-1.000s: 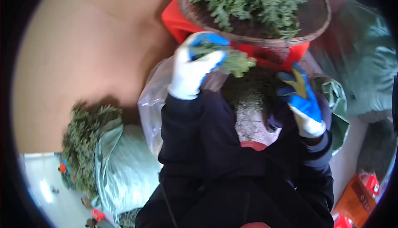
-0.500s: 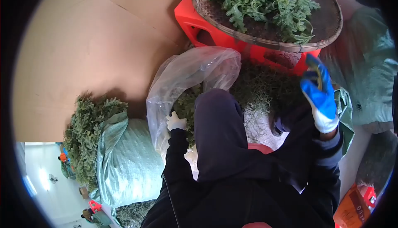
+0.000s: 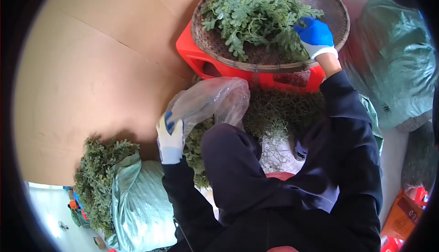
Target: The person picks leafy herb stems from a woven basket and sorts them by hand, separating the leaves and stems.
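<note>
My right hand [image 3: 315,36], in a blue-and-white work glove, reaches over a round woven tray [image 3: 340,23]. Its fingers curl down onto the right end of a heap of green leafy sprigs [image 3: 256,18]; the fingertips are partly hidden in the leaves. To the left, my left hand [image 3: 170,135], gloved alike, is beside a clear plastic bag [image 3: 206,97]. The fingers there are loosely bent and apart, with nothing visible between them. More leafy sprigs [image 3: 195,144] sit inside the bag, partly behind my knee.
Under the tray stands a red plastic stool [image 3: 196,55]. Thin stems [image 3: 283,110] litter the floor below. At left, a green woven sack [image 3: 144,201] holds leafy plants [image 3: 103,178]; another green sack [image 3: 393,64] stands at right. Brown board [image 3: 91,92] fills the upper left.
My right hand has moved up and left from above the floor onto the sprigs in the tray. My left hand has come out from the bag's inside to its left edge. The view has shifted.
</note>
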Tool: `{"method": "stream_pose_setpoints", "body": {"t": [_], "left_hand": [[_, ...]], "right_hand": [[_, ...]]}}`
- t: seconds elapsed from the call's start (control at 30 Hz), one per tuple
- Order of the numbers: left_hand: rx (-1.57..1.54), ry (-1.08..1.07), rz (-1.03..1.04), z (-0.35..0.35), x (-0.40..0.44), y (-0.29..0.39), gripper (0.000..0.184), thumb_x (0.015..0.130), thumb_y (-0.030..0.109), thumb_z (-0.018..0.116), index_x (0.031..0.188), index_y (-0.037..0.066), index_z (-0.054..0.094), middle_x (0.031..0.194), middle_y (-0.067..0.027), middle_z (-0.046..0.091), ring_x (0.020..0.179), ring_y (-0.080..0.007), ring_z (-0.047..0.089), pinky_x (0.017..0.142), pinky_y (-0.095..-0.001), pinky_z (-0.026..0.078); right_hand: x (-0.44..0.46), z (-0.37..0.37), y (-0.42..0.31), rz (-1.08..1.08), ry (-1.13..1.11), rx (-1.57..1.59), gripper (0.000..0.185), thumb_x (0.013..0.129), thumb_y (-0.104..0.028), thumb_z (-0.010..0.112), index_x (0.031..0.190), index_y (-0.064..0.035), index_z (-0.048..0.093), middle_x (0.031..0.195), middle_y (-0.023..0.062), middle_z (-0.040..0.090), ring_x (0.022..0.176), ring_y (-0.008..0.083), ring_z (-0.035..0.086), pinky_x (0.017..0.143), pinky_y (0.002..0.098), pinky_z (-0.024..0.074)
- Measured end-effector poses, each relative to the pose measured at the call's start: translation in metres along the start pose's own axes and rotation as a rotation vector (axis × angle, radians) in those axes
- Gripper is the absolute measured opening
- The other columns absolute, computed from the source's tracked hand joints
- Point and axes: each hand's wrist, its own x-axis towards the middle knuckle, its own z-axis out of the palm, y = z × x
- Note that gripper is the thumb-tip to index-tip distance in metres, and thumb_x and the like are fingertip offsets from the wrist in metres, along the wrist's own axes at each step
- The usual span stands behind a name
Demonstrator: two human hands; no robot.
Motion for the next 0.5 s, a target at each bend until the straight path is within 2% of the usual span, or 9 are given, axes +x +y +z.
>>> {"method": "stream_pose_setpoints", "body": {"t": [0.1, 0.13, 0.23, 0.27, 0.3, 0.37, 0.4, 0.43, 0.5], "left_hand": [[-0.127, -0.040, 0.293, 0.044, 0.008, 0.075, 0.047, 0.086, 0.012, 0.066, 0.129, 0.003, 0.048, 0.124, -0.0107, 0.051, 0.107, -0.0221, 0.055, 0.090, -0.0343, 0.047], [-0.183, -0.102, 0.350, 0.062, 0.012, 0.101, 0.049, 0.086, 0.013, 0.067, 0.129, 0.003, 0.047, 0.124, -0.0112, 0.051, 0.107, -0.0224, 0.055, 0.090, -0.0345, 0.047], [-0.415, -0.295, 0.398, 0.126, 0.012, 0.169, 0.052, 0.084, 0.015, 0.069, 0.129, 0.003, 0.047, 0.125, -0.0142, 0.051, 0.108, -0.0243, 0.054, 0.090, -0.0351, 0.047], [-0.383, -0.345, 0.457, 0.150, 0.014, 0.178, 0.053, 0.085, 0.016, 0.069, 0.130, 0.002, 0.046, 0.123, -0.0153, 0.052, 0.107, -0.0242, 0.055, 0.089, -0.0346, 0.047], [-0.350, -0.391, 0.519, 0.171, 0.016, 0.185, 0.053, 0.085, 0.018, 0.069, 0.130, 0.002, 0.046, 0.122, -0.0163, 0.052, 0.106, -0.0241, 0.055, 0.088, -0.0341, 0.047], [-0.482, -0.518, 0.452, 0.210, 0.015, 0.191, 0.058, 0.086, 0.022, 0.068, 0.133, 0.001, 0.043, 0.121, -0.0174, 0.053, 0.104, -0.0231, 0.056, 0.087, -0.0329, 0.047], [-0.735, -0.662, 0.311, 0.221, 0.016, 0.199, 0.066, 0.086, 0.023, 0.068, 0.139, 0.002, 0.034, 0.124, -0.0183, 0.052, 0.106, -0.0229, 0.055, 0.088, -0.0313, 0.047], [-0.838, -0.835, 0.069, 0.222, 0.015, 0.202, 0.069, 0.092, 0.045, 0.057, 0.145, 0.011, 0.028, 0.131, -0.0107, 0.045, 0.114, -0.0202, 0.049, 0.092, -0.0416, 0.046], [-1.248, -0.958, -0.399, 0.236, 0.032, 0.198, 0.077, 0.091, 0.063, 0.042, 0.147, 0.014, 0.023, 0.137, -0.0113, 0.041, 0.122, -0.0254, 0.045, 0.096, -0.0527, 0.043]], "right_hand": [[-0.011, -0.032, -0.017, -0.121, 0.312, 0.626, 0.019, 0.085, -0.017, 0.066, 0.100, -0.0059, 0.068, 0.090, 0.0105, 0.070, 0.079, 0.0166, 0.066, 0.076, 0.0286, 0.0494], [-0.014, -0.031, -0.022, -0.117, 0.361, 0.895, 0.014, 0.085, -0.008, 0.067, 0.099, -0.0044, 0.067, 0.086, 0.0053, 0.069, 0.076, 0.0076, 0.060, 0.072, 0.0222, 0.0459], [-0.018, -0.026, -0.024, -0.085, 0.316, 1.237, 0.014, 0.087, -0.008, 0.065, 0.100, -0.0036, 0.066, 0.087, 0.0009, 0.066, 0.077, 0.0062, 0.058, 0.071, 0.0211, 0.0452], [-0.022, -0.027, -0.021, -0.041, 0.227, 1.071, 0.017, 0.088, -0.010, 0.065, 0.105, -0.0045, 0.065, 0.089, -0.0009, 0.064, 0.074, 0.0071, 0.058, 0.069, 0.0208, 0.0454], [-0.025, -0.028, -0.018, 0.079, 0.115, 1.191, 0.018, 0.089, -0.010, 0.064, 0.107, -0.0053, 0.065, 0.087, -0.0016, 0.063, 0.071, 0.0065, 0.056, 0.066, 0.0205, 0.0444], [-0.025, -0.030, -0.014, 0.316, -0.109, 1.420, 0.021, 0.090, -0.012, 0.063, 0.110, -0.0068, 0.064, 0.083, -0.0029, 0.061, 0.065, 0.0052, 0.053, 0.061, 0.0199, 0.0424], [-0.026, -0.032, -0.010, 0.287, -0.253, 1.465, 0.025, 0.091, -0.015, 0.061, 0.116, -0.0084, 0.062, 0.079, -0.0048, 0.057, 0.059, 0.0033, 0.047, 0.054, 0.0184, 0.0361], [-0.029, -0.034, -0.010, 0.241, -0.306, 1.453, 0.026, 0.091, -0.016, 0.061, 0.116, -0.0085, 0.061, 0.078, -0.0049, 0.057, 0.058, 0.0028, 0.046, 0.053, 0.0179, 0.0349], [-0.040, -0.049, -0.023, 0.159, -0.424, 1.441, 0.028, 0.091, -0.018, 0.062, 0.117, -0.0086, 0.061, 0.076, -0.0051, 0.056, 0.057, 0.0018, 0.044, 0.052, 0.0170, 0.0323]]}}
